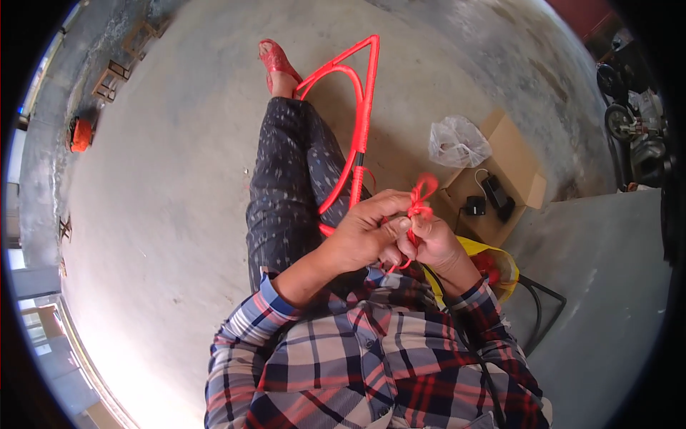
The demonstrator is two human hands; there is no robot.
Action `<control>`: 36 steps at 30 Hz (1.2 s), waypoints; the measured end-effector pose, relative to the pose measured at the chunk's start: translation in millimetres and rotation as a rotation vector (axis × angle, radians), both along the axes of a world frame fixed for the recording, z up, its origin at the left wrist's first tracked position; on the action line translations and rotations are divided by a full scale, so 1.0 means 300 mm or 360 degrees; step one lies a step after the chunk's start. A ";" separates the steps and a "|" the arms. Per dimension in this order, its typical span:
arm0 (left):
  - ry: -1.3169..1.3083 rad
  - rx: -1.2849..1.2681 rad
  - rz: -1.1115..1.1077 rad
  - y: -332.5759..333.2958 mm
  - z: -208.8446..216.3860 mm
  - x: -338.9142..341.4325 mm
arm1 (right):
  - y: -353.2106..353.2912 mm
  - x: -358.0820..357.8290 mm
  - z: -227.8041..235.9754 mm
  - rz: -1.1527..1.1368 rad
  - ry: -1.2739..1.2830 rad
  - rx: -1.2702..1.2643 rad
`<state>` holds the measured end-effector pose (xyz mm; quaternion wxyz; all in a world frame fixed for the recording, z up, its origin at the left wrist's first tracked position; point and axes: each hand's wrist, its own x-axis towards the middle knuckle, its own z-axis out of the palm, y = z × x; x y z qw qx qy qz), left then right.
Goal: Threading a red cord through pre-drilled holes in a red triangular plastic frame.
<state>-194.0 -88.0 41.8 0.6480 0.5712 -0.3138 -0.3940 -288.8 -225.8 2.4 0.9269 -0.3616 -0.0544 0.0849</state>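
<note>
A looped bundle of red cord (420, 207) is pinched between my two hands in front of my body. My left hand (361, 229) closes on its left side, thumb and fingers pressed together. From the right, my right hand (437, 242) grips the same cord, its fingers curled round it. The upper loop is blurred, and a loose strand hangs below the fingers. Across my legs rests a frame wrapped in red cord (366, 107), with a pointed outer corner and a curved inner bar. A short dark stretch shows on its bar, left of the bundle.
An open cardboard box (511, 143) holds a black adapter (496, 196) with a cable. Beside it lies a clear plastic bag (457, 141). A yellow container (509, 268) with red material stands by my right arm. A motorcycle (622, 121) is at the far right, wooden stools (111, 80) far left.
</note>
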 end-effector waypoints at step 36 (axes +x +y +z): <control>-0.0829 0.0412 0.0906 0.053 -0.182 0.265 | -0.192 0.153 0.008 -0.1021 0.0074 -0.0478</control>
